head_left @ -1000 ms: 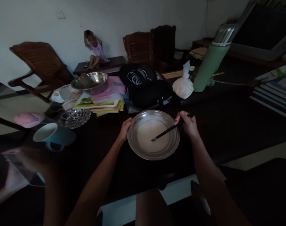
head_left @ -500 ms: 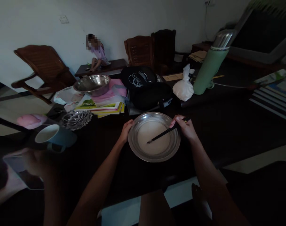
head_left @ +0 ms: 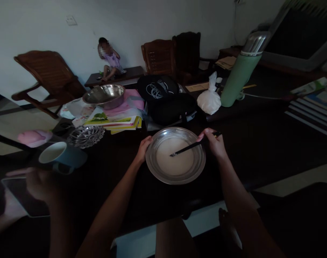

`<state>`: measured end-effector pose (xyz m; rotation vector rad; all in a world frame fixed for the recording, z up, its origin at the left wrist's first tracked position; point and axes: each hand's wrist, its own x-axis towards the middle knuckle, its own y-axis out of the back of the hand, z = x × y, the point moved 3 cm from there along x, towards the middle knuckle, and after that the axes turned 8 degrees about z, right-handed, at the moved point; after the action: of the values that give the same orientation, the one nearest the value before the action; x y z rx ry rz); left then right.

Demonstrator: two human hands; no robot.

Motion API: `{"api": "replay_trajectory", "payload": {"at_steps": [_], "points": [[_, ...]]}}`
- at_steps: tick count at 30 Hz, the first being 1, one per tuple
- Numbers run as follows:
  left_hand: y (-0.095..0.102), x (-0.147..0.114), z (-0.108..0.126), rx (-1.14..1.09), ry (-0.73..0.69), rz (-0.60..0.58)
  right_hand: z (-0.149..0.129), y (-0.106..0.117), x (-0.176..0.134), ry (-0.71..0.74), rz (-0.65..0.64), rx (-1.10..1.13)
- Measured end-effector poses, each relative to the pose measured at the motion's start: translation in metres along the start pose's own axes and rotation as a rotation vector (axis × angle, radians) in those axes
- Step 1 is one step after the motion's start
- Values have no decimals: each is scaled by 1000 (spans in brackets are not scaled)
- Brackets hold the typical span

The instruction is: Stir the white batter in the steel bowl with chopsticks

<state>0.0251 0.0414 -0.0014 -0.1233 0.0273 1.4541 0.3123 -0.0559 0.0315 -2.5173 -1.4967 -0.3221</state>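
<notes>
A shiny metal bowl point(head_left: 150, 166) stands on the dark table in front of me, with a pale, milky batter point(head_left: 174, 165) in it. My left hand point(head_left: 144, 148) grips the bowl's left rim, thumb and fingers closed on it. In my right hand point(head_left: 214, 143), at the bowl's right side, dark chopsticks point(head_left: 189, 147) are pinched and slant down to the left. Their tips, coated with whitish paste, are at the batter; whether they dip into it I cannot tell.
Behind the bowl lie a black bag point(head_left: 171, 107), a tied bag of white powder point(head_left: 209, 100) and a green thermos point(head_left: 241, 79). Left are books point(head_left: 115, 122) under another metal bowl point(head_left: 105, 96), a glass dish point(head_left: 86, 136) and a mug point(head_left: 64, 156). Another person's hands point(head_left: 42, 184) hold a tablet point(head_left: 26, 197).
The chopstick tips have moved slightly up and to the right in the bowl, and my right hand has shifted a little to the right. My left hand keeps its hold.
</notes>
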Motion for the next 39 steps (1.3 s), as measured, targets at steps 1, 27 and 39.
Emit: {"api": "replay_trajectory", "payload": {"at_steps": [1,27,39], "points": [[0,0,0,-2,1,4,1,1,0,-6,19,6],[-1,0,0,-2,-12,1,5,-2,1,-39,-50,8],[0,0,0,-2,2,6,4,-3,0,-35,-79,-9]]}}
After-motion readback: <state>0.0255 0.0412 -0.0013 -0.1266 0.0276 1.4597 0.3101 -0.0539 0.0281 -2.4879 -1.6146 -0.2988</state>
